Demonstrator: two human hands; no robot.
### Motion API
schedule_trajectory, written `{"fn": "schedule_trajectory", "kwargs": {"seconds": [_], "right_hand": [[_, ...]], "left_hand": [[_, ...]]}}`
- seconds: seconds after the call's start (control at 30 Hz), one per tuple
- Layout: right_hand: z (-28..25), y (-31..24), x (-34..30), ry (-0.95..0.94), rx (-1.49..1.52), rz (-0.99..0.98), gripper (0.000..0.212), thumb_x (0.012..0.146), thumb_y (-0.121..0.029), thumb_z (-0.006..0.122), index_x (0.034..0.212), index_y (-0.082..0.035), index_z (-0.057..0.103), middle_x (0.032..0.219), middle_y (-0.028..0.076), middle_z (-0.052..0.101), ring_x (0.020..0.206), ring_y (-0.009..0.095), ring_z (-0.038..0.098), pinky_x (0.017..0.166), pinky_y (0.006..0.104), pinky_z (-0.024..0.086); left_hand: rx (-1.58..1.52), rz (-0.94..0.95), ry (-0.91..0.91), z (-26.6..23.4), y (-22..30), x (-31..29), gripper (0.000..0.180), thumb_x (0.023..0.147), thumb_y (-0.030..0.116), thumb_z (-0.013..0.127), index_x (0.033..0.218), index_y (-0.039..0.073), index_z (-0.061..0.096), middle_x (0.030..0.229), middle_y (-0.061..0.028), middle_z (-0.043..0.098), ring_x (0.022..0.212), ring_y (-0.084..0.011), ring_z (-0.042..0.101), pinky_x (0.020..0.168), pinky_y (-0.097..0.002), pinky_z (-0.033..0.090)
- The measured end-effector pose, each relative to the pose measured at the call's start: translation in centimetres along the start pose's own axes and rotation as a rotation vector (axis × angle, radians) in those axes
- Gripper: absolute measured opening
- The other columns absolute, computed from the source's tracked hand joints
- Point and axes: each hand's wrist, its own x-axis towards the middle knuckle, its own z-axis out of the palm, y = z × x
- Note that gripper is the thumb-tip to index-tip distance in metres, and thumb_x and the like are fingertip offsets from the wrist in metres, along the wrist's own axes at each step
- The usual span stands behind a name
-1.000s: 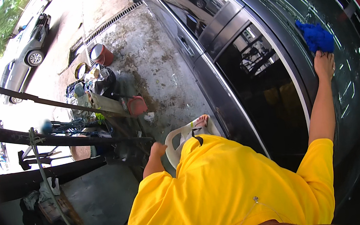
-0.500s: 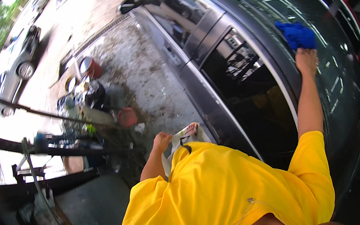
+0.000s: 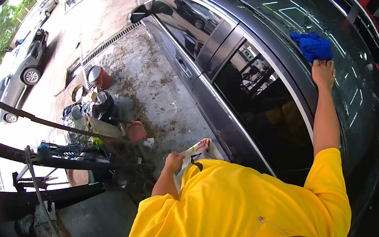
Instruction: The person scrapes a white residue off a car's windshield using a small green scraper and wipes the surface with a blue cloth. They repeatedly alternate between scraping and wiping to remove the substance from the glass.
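Note:
My right hand (image 3: 323,74) reaches out with its fingertips gripping a bunched blue cloth (image 3: 313,46). The cloth lies against the glossy dark roof of a car (image 3: 279,33), whose side window (image 3: 265,108) is just to the left of my forearm. On my left, my left hand (image 3: 173,161) hangs low with its fingers curled, beside a pale fabric (image 3: 187,161) at my legs. Whether anything is inside those fingers is hidden. My sandalled foot (image 3: 203,146) stands near the car's lower side.
A red bucket (image 3: 100,77), bagged clutter (image 3: 96,107) and a red dustpan-like container (image 3: 136,131) stand on the stained concrete (image 3: 157,94). Dark metal bars (image 3: 59,158) cross the left. A red car (image 3: 352,3) stands beyond the dark one; a silver vehicle (image 3: 23,74) is outside.
My right hand and the blue cloth have slid slightly toward me along the roof. My left hand stays low in much the same pose.

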Motion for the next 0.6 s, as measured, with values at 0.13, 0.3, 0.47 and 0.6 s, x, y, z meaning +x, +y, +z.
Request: {"fn": "schedule_trajectory", "kwargs": {"seconds": [0.13,0.3,0.47,0.6], "right_hand": [[-0.1,0.7,-0.2,-0.008,-0.027,0.005,0.063,0.104,-0.045,0.032,0.148,-0.002,0.048,0.16,0.02,0.038,0.153,0.034,0.027,0.124,0.0496,0.022],[-4.3,-0.7,-2.3,-0.163,-0.07,-0.136,0.052,0.102,-0.04,0.043,0.131,-0.002,0.065,0.145,0.023,0.054,0.139,0.042,0.044,0.116,0.0553,0.032],[-0.2,-2.2,-0.9,0.242,0.022,-0.09,0.045,0.098,-0.039,0.048,0.111,-0.008,0.077,0.141,0.019,0.057,0.139,0.041,0.042,0.112,0.0601,0.034],[-4.3,0.2,1.4,-0.035,0.14,0.031,0.062,0.103,-0.044,0.041,0.14,0.004,0.057,0.156,0.02,0.042,0.15,0.035,0.027,0.121,0.0499,0.022]], "left_hand": [[0.087,0.166,0.027,0.8,-2.3,0.8,0.04,0.083,0.036,0.074,0.099,-0.001,0.073,0.098,-0.0252,0.073,0.096,-0.0372,0.072,0.082,-0.0429,0.054],[0.624,0.378,-0.12,-1.4,-10.4,6.1,0.051,0.091,0.054,0.061,0.097,0.005,0.075,0.109,-0.0225,0.072,0.104,-0.0422,0.068,0.086,-0.0497,0.055],[0.682,0.858,-0.152,0.9,-7.1,10.0,0.029,0.09,0.039,0.064,0.088,0.012,0.077,0.085,-0.0145,0.074,0.081,-0.033,0.072,0.069,-0.0501,0.055],[0.506,0.54,-0.257,2.0,3.7,11.9,0.028,0.088,0.036,0.066,0.087,0.01,0.076,0.081,-0.0135,0.073,0.077,-0.0301,0.07,0.067,-0.0478,0.054]]}}
